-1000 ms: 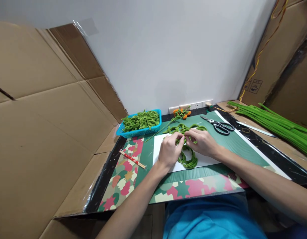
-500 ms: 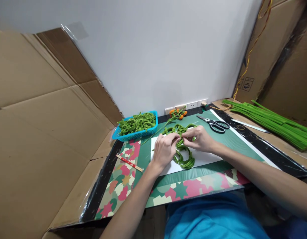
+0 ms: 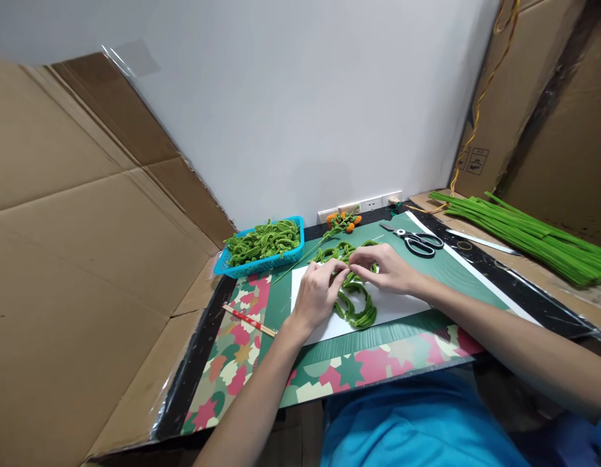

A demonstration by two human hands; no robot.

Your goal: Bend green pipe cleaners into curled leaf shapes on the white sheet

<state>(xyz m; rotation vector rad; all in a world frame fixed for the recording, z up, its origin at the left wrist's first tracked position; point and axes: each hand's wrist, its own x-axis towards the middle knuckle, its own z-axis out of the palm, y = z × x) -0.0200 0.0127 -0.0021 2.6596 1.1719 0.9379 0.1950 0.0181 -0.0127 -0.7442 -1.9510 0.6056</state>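
Observation:
My left hand (image 3: 318, 290) and my right hand (image 3: 385, 271) meet fingertip to fingertip over a sheet of white paper (image 3: 398, 308). Both pinch a small piece of green pipe cleaner, mostly hidden by the fingers. Under and around them lie bent green pipe cleaner pieces (image 3: 365, 319), some curved into a loop at the near side. More of these curled pieces show just beyond my fingers. The paper rests on a green mat (image 3: 346, 350) with a patterned border.
A blue basket (image 3: 261, 264) of green twisted pieces stands back left. Behind my hands lies an orange-flowered stem (image 3: 349, 222); black-handled scissors (image 3: 421, 245) are to its right. Long green pipe cleaners (image 3: 529, 237) lie far right, a red-wrapped stick (image 3: 249, 320) at left. Cardboard (image 3: 86, 259) walls both sides.
The view has shifted slightly, so everything sits a little further left. My fingertips have come closer together, with the right fingers more curled; both hands stay over the paper.

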